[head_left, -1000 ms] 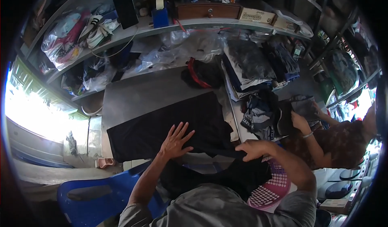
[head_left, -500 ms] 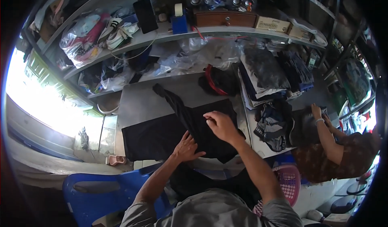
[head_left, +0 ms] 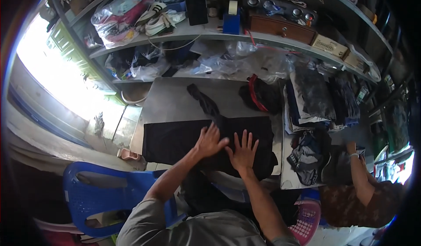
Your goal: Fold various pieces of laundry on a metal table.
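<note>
A black garment (head_left: pixel 171 141) lies spread across the grey metal table in front of me. One narrow, twisted strip of it (head_left: pixel 204 100) stretches away toward the far side of the table. My left hand (head_left: pixel 209 141) lies flat on the middle of the garment, fingers stretched out. Beside it, my right hand (head_left: pixel 243 153) presses on the cloth with its fingers spread wide. Nothing is held in either hand. Which kind of garment it is, I cannot tell.
Right of the garment, a black and red cloth item (head_left: pixel 258 94) sits near stacked folded clothes (head_left: pixel 311 97) and a loose grey-black pile (head_left: pixel 305 160). A co-worker's arm (head_left: pixel 360 180) handles dark cloth. A blue chair (head_left: pixel 98 197) and pink basket (head_left: pixel 307 219) stand close by.
My right hand has come down from above the cloth, its curled fingers now spread flat. My left hand has slid slightly farther up the garment. The whole view has shifted, moving things rightward.
</note>
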A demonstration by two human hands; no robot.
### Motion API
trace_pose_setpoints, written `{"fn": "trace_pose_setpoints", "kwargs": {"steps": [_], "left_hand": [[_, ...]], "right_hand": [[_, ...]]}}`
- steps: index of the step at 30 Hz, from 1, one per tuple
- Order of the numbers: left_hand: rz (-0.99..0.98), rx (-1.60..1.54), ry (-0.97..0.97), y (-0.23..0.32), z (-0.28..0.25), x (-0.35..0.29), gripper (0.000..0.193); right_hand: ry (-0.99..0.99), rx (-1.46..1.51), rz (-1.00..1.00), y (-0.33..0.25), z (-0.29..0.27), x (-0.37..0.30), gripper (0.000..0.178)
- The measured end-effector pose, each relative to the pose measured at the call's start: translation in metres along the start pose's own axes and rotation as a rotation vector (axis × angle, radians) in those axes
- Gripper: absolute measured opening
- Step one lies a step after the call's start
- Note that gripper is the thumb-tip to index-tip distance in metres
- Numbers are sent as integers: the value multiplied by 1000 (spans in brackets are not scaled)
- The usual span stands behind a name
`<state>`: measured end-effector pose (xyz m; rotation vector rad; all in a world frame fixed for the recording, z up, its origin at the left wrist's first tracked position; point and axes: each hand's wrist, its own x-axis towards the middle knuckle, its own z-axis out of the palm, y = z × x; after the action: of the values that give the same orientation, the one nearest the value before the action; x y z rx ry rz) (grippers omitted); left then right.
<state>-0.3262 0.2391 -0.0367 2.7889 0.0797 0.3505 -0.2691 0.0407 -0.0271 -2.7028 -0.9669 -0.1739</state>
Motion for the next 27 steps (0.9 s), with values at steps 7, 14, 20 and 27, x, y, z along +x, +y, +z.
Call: {"fn": "trace_pose_setpoints", "kwargs": {"steps": [7,14,20,27], "left_hand": [[-490,-1450,706,-74,-22,124,114],[-441,-1549,940,-119,-94,156,107],[-782,-723,985,-278,-97,74,92],[-178,-325,298,-109,-39,35,69]], "right_hand": [[-24,-61,11,-5,-5,3,88],[-49,-53,40,1,-6,-3,90],[8,125,-88,-24,-9,1,83],[-36,387,20,74,-97,-86,79]]}}
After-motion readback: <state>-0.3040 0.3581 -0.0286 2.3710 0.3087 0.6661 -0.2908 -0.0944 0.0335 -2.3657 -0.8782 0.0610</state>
